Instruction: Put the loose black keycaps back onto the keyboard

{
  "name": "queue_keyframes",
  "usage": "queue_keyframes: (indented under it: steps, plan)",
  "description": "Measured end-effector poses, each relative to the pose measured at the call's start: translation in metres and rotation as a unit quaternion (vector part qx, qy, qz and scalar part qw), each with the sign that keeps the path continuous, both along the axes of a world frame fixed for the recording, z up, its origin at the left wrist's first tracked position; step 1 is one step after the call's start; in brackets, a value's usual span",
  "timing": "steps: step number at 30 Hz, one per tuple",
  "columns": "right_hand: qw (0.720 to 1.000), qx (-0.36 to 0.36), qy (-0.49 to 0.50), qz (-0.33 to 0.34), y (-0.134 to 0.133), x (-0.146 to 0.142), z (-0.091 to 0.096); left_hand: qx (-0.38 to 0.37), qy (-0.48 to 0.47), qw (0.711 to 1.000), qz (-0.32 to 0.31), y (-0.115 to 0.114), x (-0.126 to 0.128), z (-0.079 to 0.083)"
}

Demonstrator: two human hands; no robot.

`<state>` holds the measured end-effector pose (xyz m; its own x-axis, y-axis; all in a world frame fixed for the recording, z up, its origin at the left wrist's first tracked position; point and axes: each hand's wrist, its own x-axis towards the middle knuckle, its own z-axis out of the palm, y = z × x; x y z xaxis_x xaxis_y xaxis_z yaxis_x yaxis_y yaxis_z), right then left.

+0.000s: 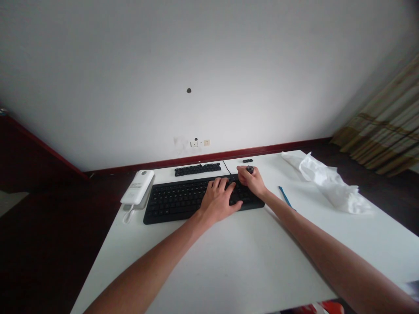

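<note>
A black keyboard [176,200] lies on the white table [235,261]. My left hand [219,199] rests flat on its right half, fingers stretched over the keys. My right hand [251,179] hovers at the keyboard's far right corner, fingers pinched around a small dark object [250,168], perhaps a keycap. Behind the keyboard a row of loose black keycaps [197,169] is laid out, and a small dark piece [248,160] lies farther back.
A white phone-like device [138,186] with a cord sits left of the keyboard. A blue stick-like tool [286,197] lies to the right, and a crumpled white plastic bag [330,183] beyond it. A wall with sockets [200,142] stands behind; a curtain [386,131] hangs at right.
</note>
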<state>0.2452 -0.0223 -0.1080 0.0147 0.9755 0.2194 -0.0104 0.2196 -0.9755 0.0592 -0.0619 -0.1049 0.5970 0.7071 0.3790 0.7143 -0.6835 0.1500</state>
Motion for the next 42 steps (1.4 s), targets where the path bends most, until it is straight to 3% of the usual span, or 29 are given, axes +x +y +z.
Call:
queue_keyframes:
  steps: [5,11,14,18,22,29,42]
  plan:
    - [0.997,-0.022,0.075,0.027,0.0,0.003,0.001,0.0,-0.002,1.0,0.001,0.0,0.0,0.0]
    - [0.994,0.031,0.088,-0.051,0.005,0.016,0.008,0.002,-0.004,1.0,0.0,0.0,0.0,0.0]
    - [0.984,0.072,-0.06,-0.151,0.008,0.033,0.011,0.003,-0.005,1.0,-0.001,0.0,0.0,0.0]
    - [0.889,0.146,-0.381,-0.207,0.012,0.056,0.012,0.002,-0.008,1.0,-0.005,0.0,0.0,0.0]
    - [0.826,0.11,-0.518,-0.194,0.016,0.067,0.004,0.0,-0.009,1.0,-0.004,-0.001,-0.001,0.001]
    - [0.782,0.032,-0.611,-0.117,0.023,0.072,-0.009,0.001,-0.01,1.0,-0.004,-0.001,-0.001,0.0]
    - [0.774,0.015,-0.625,-0.101,0.032,0.068,-0.013,0.0,-0.012,1.0,-0.004,0.0,0.0,0.0]
